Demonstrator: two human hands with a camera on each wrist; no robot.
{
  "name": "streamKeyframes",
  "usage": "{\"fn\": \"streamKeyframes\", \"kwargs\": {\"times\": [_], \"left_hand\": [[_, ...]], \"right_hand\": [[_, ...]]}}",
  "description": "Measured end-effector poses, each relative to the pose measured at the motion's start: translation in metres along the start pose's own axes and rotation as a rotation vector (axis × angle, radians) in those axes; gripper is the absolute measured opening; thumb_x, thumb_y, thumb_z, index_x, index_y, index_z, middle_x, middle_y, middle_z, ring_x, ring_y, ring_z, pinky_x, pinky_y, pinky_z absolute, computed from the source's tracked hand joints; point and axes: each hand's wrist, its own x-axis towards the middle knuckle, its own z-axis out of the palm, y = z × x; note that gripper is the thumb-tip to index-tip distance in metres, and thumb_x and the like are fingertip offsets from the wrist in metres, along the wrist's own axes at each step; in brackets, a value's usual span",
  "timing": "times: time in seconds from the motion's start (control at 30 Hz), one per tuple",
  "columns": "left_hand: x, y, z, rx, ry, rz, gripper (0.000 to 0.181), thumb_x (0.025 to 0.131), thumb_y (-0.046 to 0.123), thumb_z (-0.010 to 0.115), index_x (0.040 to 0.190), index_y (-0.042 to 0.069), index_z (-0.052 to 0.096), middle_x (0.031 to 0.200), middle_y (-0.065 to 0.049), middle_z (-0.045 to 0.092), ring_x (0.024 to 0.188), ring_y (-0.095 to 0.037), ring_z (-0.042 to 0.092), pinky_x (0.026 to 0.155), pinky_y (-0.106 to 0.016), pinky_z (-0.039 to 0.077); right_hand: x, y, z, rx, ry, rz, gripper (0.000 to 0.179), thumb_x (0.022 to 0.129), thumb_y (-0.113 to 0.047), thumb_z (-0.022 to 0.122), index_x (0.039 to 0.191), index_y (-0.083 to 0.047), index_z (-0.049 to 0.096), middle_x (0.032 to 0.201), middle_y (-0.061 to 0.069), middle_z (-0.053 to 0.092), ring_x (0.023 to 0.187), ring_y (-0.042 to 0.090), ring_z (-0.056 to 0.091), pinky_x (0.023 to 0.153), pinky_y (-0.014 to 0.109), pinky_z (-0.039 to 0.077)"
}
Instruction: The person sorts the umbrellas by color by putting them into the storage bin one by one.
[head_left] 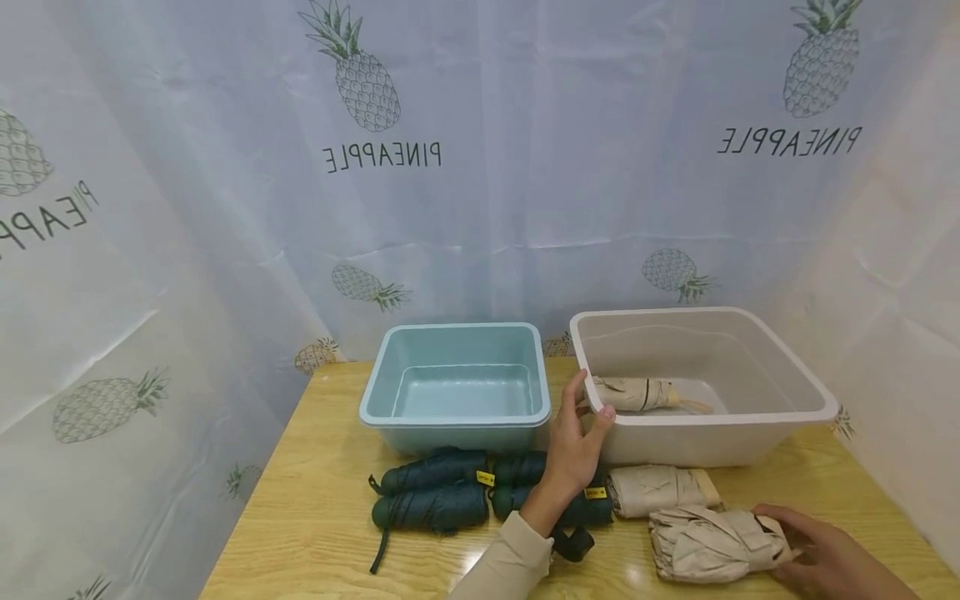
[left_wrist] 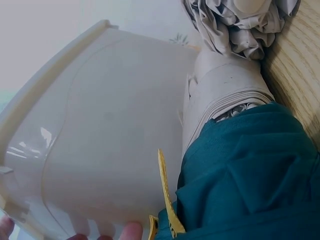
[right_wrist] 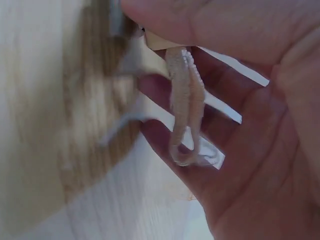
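A beige folded umbrella [head_left: 712, 546] lies at the front right, its end with a looped wrist strap [right_wrist: 187, 110] gripped by my right hand [head_left: 832, 550]. My left hand [head_left: 573, 454] holds the near left corner of the off-white bin [head_left: 697, 442], thumb at the front rim and fingers along the side. Inside that bin rests one beige umbrella [head_left: 633, 393]. A second beige umbrella [head_left: 652, 490] lies on the table against the bin's front. Several dark green umbrellas [head_left: 431, 506] lie side by side to its left, partly hidden by my left forearm.
A light blue bin [head_left: 457, 421] stands left of the off-white one, with nothing visible inside. Both bins are near the back of the wooden table [head_left: 300, 517]. A curtain printed with pineapples [head_left: 510, 167] hangs behind and at the sides.
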Motion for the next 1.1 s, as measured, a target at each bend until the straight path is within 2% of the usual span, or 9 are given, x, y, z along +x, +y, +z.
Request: {"fn": "streamKeyframes", "kwargs": {"times": [0.07,0.13,0.3,0.5,0.6,0.87,0.97,1.1], "left_hand": [[0.000,0.000,0.000,0.002,-0.001,-0.002,0.064,0.103,0.046,0.054,0.160,0.040,0.025,0.151,-0.003,0.050,0.129,-0.022,0.058,0.097,-0.043,0.055],[0.000,0.000,0.001,0.005,-0.004,-0.003,0.064,0.103,0.046,0.054,0.160,0.040,0.024,0.152,-0.003,0.049,0.129,-0.023,0.058,0.096,-0.041,0.055],[0.000,0.000,0.001,0.000,-0.004,0.002,0.065,0.103,0.045,0.055,0.160,0.040,0.025,0.151,-0.004,0.050,0.129,-0.023,0.058,0.096,-0.041,0.055],[0.000,-0.001,0.000,-0.006,0.013,0.012,0.064,0.103,0.043,0.056,0.160,0.039,0.026,0.150,-0.005,0.051,0.128,-0.023,0.059,0.097,-0.050,0.055],[0.000,-0.002,0.001,-0.004,0.013,0.012,0.064,0.103,0.044,0.055,0.160,0.040,0.026,0.149,-0.005,0.052,0.128,-0.022,0.059,0.096,-0.050,0.055],[-0.001,-0.001,0.001,-0.012,0.011,0.009,0.064,0.103,0.043,0.056,0.160,0.039,0.026,0.149,-0.005,0.051,0.128,-0.022,0.059,0.095,-0.044,0.055],[-0.001,-0.001,0.000,-0.010,0.007,0.008,0.064,0.103,0.043,0.055,0.160,0.039,0.026,0.150,-0.004,0.051,0.128,-0.022,0.059,0.095,-0.042,0.055],[-0.001,-0.001,0.000,-0.004,0.004,0.018,0.064,0.103,0.043,0.055,0.160,0.039,0.026,0.150,-0.005,0.051,0.128,-0.023,0.059,0.094,-0.039,0.055]], "right_hand": [[0.001,-0.002,-0.002,0.118,-0.042,0.003,0.065,0.101,0.004,0.054,0.156,-0.030,0.041,0.138,-0.049,0.036,0.116,-0.017,0.053,0.082,0.024,0.059],[0.001,-0.004,-0.003,0.177,-0.072,-0.043,0.068,0.102,0.008,0.049,0.156,-0.031,0.040,0.143,-0.045,0.038,0.122,-0.018,0.050,0.085,0.024,0.058],[-0.002,-0.012,-0.002,0.110,-0.043,-0.123,0.067,0.100,0.014,0.049,0.159,-0.013,0.035,0.147,-0.038,0.043,0.124,-0.015,0.050,0.085,0.021,0.057],[0.001,-0.020,-0.001,0.150,-0.027,-0.168,0.066,0.099,0.018,0.045,0.159,-0.006,0.032,0.153,-0.030,0.043,0.128,-0.010,0.052,0.089,0.023,0.056],[0.001,-0.024,0.001,0.149,-0.006,-0.163,0.066,0.099,0.019,0.044,0.158,-0.007,0.033,0.152,-0.031,0.043,0.127,-0.008,0.053,0.087,0.024,0.057],[0.001,-0.038,0.009,0.004,0.111,-0.098,0.057,0.097,0.015,0.051,0.151,-0.001,0.038,0.146,-0.032,0.046,0.122,-0.006,0.057,0.083,0.026,0.057],[0.004,-0.040,0.010,-0.008,0.115,-0.149,0.058,0.095,0.018,0.052,0.149,0.002,0.037,0.148,-0.027,0.047,0.120,0.000,0.062,0.080,0.028,0.058],[0.008,-0.042,0.011,-0.034,0.109,-0.251,0.064,0.091,0.023,0.053,0.149,0.003,0.038,0.150,-0.022,0.046,0.123,0.000,0.060,0.077,0.030,0.059]]}}
